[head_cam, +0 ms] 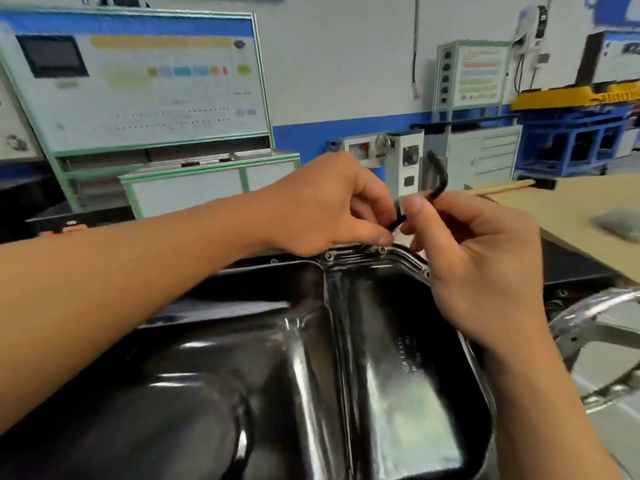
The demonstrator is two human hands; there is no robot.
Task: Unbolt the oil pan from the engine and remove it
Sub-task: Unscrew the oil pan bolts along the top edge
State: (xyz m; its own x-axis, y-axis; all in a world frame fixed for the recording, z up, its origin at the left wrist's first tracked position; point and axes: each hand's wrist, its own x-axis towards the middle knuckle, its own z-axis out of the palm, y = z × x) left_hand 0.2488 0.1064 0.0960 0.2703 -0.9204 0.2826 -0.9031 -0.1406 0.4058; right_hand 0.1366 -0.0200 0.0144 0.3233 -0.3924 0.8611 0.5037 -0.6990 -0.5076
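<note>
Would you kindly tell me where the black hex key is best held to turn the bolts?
Probably the free bent arm of the hex key, taken from the right by the right hand: its long shank slants down toward the bolts on the oil pan rim, so the bend gives leverage.

2 bare forearms (131,271); bare left hand (329,206); bare right hand (485,268)
</note>
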